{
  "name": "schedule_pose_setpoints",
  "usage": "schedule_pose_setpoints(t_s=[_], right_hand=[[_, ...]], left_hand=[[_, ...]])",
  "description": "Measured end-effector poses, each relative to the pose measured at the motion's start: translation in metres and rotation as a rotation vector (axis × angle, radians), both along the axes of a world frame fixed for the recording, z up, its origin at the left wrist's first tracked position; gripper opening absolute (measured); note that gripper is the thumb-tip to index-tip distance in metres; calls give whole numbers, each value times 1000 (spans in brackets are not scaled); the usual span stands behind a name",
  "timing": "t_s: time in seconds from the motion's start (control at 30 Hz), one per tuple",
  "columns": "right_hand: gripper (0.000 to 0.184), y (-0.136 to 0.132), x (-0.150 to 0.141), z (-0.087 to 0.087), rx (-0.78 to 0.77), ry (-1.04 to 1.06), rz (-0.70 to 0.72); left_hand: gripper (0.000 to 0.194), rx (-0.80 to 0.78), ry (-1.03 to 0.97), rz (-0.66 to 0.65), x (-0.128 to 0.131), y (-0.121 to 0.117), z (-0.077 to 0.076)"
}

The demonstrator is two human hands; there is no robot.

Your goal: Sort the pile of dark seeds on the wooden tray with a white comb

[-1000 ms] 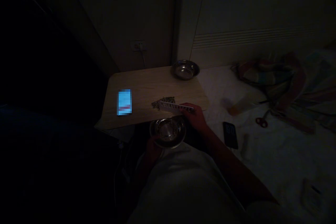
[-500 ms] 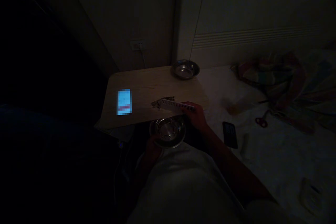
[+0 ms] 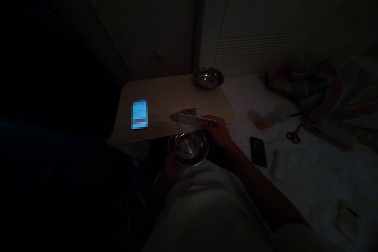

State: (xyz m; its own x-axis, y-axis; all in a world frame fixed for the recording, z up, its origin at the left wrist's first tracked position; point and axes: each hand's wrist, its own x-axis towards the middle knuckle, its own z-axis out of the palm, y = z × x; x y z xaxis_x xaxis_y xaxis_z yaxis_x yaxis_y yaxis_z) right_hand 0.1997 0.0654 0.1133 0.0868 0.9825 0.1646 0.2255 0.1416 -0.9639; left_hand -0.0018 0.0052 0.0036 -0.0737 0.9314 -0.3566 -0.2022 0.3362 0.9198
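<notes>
My left hand (image 3: 173, 167) grips the near left rim of a shiny metal bowl (image 3: 189, 160), held just below the table's front edge. Several small bits lie inside it. My right hand (image 3: 217, 130) is closed around the right end of a long white strip with a row of dark slots (image 3: 191, 120); its exact kind is hard to tell in the dim light. The strip lies across the near side of a scattered heap of small dark grains (image 3: 189, 112) on the wooden table (image 3: 156, 98), partly hiding them.
A second metal bowl (image 3: 209, 78) stands at the table's back right corner. A lit screen (image 3: 139, 114) lies on the left. On the white bedding to the right are a dark phone (image 3: 258, 151), red-handled scissors (image 3: 293, 137) and a crumpled striped cloth (image 3: 319, 90). A wall socket (image 3: 155, 50) holds a cable.
My right hand has drawn the slotted strip slightly toward me and to the left, and it lies more level. More of the grains show behind it. My left hand and the bowl stay put.
</notes>
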Motion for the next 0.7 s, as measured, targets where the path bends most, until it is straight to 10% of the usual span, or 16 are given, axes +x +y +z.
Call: schedule_pose_setpoints(t_s=[0.7], right_hand=[[22,-1,-1,-6,-28,35,12]], left_hand=[[27,-180,-311,209,-2,-4,15]])
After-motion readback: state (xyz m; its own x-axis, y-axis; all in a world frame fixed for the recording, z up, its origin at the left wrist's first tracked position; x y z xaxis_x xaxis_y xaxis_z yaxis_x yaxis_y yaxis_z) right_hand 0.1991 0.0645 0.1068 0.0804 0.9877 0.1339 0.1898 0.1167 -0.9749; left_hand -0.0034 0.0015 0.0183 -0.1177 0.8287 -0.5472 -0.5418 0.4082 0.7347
